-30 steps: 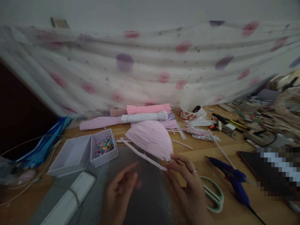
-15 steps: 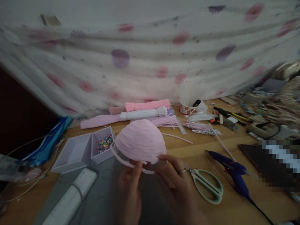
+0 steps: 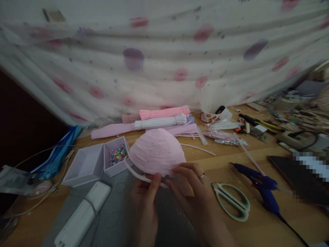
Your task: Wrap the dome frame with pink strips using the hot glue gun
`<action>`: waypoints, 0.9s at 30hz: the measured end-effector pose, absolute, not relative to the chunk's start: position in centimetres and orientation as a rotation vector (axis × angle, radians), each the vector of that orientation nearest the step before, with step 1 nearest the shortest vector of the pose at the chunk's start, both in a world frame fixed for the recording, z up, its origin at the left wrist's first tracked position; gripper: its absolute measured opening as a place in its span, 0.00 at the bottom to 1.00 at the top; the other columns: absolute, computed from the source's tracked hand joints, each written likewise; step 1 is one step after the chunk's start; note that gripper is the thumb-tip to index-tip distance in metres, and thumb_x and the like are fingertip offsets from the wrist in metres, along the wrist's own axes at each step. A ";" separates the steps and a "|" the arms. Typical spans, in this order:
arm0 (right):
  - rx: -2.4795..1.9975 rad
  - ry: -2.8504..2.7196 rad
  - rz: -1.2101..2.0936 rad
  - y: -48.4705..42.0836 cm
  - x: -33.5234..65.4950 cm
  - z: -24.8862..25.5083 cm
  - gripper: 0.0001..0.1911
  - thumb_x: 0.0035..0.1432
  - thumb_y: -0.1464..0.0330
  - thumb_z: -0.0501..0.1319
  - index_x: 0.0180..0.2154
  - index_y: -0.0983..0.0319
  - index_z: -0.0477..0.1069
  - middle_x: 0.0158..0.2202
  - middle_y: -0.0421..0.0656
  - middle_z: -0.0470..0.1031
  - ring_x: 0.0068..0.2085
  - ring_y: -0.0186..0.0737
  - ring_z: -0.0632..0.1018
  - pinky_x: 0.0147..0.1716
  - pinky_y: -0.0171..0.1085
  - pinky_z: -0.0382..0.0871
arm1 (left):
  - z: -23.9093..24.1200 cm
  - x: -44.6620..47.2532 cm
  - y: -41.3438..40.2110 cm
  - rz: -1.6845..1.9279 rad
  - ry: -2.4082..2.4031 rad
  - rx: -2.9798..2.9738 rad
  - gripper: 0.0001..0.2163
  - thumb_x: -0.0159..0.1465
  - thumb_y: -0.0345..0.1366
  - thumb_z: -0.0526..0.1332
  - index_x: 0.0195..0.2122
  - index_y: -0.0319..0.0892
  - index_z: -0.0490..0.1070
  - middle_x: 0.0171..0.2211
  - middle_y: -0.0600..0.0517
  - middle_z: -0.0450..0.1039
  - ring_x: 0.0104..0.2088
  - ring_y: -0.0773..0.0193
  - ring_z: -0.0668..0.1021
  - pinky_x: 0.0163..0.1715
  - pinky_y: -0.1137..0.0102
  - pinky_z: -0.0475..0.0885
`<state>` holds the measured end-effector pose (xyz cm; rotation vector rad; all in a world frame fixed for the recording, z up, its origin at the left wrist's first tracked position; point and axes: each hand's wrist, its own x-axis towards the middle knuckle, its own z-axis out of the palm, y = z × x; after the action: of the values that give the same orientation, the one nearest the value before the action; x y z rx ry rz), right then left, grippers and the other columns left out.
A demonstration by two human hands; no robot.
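A pale pink shell-shaped piece (image 3: 156, 151), built from layered strips, is held up over the grey mat (image 3: 113, 202). My left hand (image 3: 149, 199) pinches its lower edge, thumb on top, where a loose pale pink strip (image 3: 137, 174) curves out to the left. My right hand (image 3: 192, 185), with a ring on one finger, grips the lower right edge, fingers bent over the surface. Its thumb side is partly hidden. Beside my right hand lie scissors (image 3: 232, 200) with pale green handles.
Behind the shell lie bundles of pink and white strips (image 3: 160, 121). White boxes, one with beads (image 3: 118, 154), stand left, near a white power strip (image 3: 83, 216). A blue glue gun (image 3: 259, 181) with a red light and a dark phone-like slab (image 3: 290, 175) lie right.
The right hand's fingers have shifted further over the shell's lower right edge, and the left thumb has slid slightly right. The whole view has moved a little.
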<state>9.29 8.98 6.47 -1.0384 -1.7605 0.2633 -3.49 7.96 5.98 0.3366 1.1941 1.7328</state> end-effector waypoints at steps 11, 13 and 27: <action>-1.086 -1.727 0.307 9.5 8.7 7.0 0.08 0.61 0.71 0.65 0.38 0.58 0.66 0.36 0.40 0.71 0.37 0.39 0.75 0.34 0.36 0.70 | 5.7 -3.4 8.0 1.636 1.208 0.372 0.15 0.39 0.40 0.80 0.24 0.43 0.78 0.23 0.54 0.80 0.24 0.63 0.81 0.24 0.72 0.75; -1.088 -1.696 0.333 9.5 9.1 6.7 0.08 0.61 0.71 0.65 0.38 0.58 0.66 0.35 0.39 0.71 0.36 0.38 0.74 0.33 0.35 0.69 | 6.0 -2.8 8.0 1.596 1.191 0.393 0.16 0.38 0.37 0.80 0.25 0.43 0.78 0.25 0.53 0.81 0.25 0.60 0.82 0.25 0.71 0.76; -1.187 -1.548 0.464 7.0 13.0 7.2 0.06 0.60 0.69 0.64 0.35 0.58 0.66 0.32 0.39 0.70 0.34 0.37 0.72 0.31 0.35 0.65 | 5.2 -0.2 6.4 1.460 1.187 0.483 0.19 0.45 0.44 0.78 0.39 0.50 0.80 0.33 0.55 0.83 0.33 0.59 0.84 0.28 0.72 0.80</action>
<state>13.02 7.02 7.24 -1.1873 -1.5482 0.4635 -0.18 6.37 5.17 0.4829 1.1871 1.4599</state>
